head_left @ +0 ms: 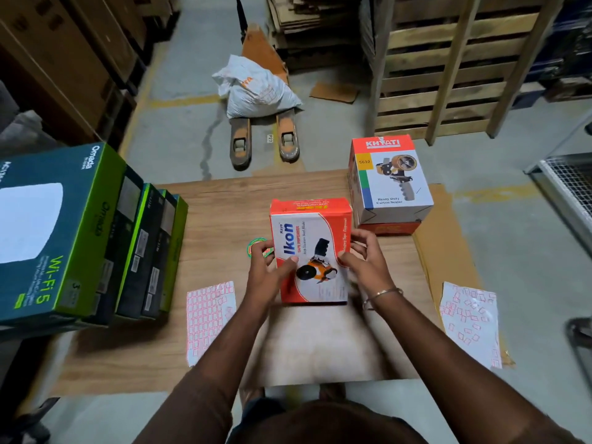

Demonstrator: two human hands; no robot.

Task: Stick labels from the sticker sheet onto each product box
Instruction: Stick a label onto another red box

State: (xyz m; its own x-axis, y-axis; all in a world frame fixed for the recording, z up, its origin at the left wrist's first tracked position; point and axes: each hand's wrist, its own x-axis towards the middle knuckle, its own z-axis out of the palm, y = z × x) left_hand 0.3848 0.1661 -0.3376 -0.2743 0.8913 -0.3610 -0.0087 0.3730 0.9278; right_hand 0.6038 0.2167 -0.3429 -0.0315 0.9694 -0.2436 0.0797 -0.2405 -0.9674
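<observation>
An orange and white Ikon tape dispenser box [312, 238] stands on the wooden board in front of me. My left hand [267, 270] grips its left edge, thumb on the front face. My right hand [365, 257] holds its right edge with fingers curled. A sticker sheet [208, 318] with red-framed labels lies left of my left arm. A second, partly used sticker sheet [469, 322] lies at the right. A white Khyati carton sealer box [392, 184] stands behind and to the right. A round green sticker [256, 246] shows just past my left hand.
Several green and dark Omada Wi-Fi boxes [64, 232] stand in a row at the left. The wooden board [224, 200] rests on a concrete floor. A pallet jack [262, 139] carrying a white sack sits ahead, wooden pallets [448, 68] at the back right, a wire cage [570, 184] at the far right.
</observation>
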